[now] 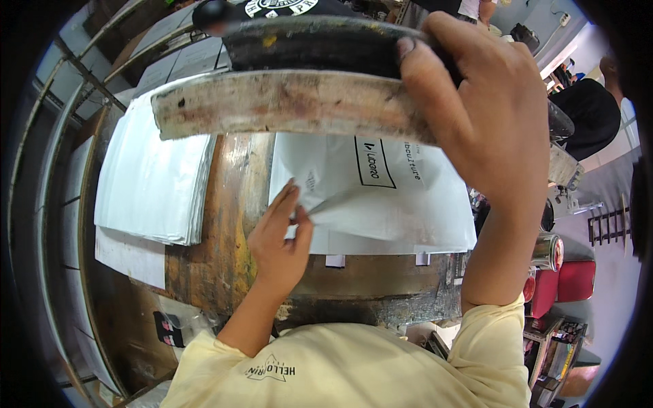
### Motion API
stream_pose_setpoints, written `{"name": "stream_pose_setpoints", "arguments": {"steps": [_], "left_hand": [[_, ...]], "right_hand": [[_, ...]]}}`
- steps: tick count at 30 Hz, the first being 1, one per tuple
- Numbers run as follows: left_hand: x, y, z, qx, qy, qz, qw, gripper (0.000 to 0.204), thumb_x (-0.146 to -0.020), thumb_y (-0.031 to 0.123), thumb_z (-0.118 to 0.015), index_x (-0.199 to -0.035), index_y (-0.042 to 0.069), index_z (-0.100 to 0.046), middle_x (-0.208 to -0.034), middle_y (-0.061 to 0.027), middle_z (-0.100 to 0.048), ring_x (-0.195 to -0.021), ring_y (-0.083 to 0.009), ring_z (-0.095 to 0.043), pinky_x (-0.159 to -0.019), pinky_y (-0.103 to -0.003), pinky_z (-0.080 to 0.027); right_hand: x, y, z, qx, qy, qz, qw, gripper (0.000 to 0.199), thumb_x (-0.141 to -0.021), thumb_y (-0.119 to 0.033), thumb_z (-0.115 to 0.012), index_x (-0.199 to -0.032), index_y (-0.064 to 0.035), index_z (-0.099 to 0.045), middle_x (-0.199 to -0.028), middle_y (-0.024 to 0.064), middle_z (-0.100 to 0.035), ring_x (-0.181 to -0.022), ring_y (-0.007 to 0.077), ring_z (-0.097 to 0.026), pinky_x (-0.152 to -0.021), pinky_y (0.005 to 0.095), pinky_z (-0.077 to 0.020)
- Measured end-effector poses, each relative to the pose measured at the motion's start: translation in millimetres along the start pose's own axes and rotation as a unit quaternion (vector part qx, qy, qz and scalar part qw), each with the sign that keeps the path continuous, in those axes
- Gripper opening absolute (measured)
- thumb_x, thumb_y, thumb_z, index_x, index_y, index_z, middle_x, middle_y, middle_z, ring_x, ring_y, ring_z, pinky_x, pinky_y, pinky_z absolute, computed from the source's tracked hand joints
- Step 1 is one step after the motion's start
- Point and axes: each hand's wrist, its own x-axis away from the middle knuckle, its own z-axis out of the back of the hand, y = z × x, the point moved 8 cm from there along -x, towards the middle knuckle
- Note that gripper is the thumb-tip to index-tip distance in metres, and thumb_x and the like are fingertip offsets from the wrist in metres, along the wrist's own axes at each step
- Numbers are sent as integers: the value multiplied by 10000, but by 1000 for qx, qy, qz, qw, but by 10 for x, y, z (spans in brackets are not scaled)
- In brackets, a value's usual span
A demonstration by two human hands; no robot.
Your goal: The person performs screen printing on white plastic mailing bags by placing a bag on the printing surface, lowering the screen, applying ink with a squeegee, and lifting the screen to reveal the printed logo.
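Observation:
My right hand [486, 112] grips the front rail of a worn wooden printing frame [286, 105], holding it tilted up close to the camera. Under the raised frame lies a white printed sheet [388, 197] with black print on it, on a stained wooden table [231, 231]. My left hand [282, 241] pinches the near left corner of that sheet between thumb and fingers, lifting it slightly.
A stack of blank white sheets [153, 183] lies on the table's left part, over a larger white sheet [129, 255]. Metal rack rails [61, 156] curve along the left. Another person in black [592, 115] stands at the right. Red containers [571, 279] sit lower right.

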Motion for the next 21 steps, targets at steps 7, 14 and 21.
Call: {"name": "stream_pose_setpoints", "arguments": {"steps": [7,14,21], "left_hand": [[-313,-1105,907,105,26,226,968,453,-969,-21,-661,-1421,-10,-693,-884,22,-658,-659,-38,-498,-588,-217,-405],[-1083,-2605,2277,-6,-42,235,971,693,-804,11,-639,-1494,-49,-605,-1358,-126,-690,-923,-114,-649,-793,-261,-536],[-1897,-3816,3226,-184,-106,292,932,781,-810,36,-674,-1580,36,-540,-1439,-169,-648,-1063,-211,-684,-908,-344,-556]], "right_hand": [[46,-23,85,66,45,42,996,358,-989,-355,-611,-1018,-11,-708,-887,214,-676,-816,414,-592,-820,480,-457],[102,-158,50,47,30,24,998,351,-986,-299,-614,-1111,16,-703,-969,226,-684,-924,424,-611,-884,464,-480],[172,-183,64,67,60,21,996,322,-959,-325,-629,-946,-4,-651,-860,194,-627,-858,392,-562,-830,479,-432]]}}
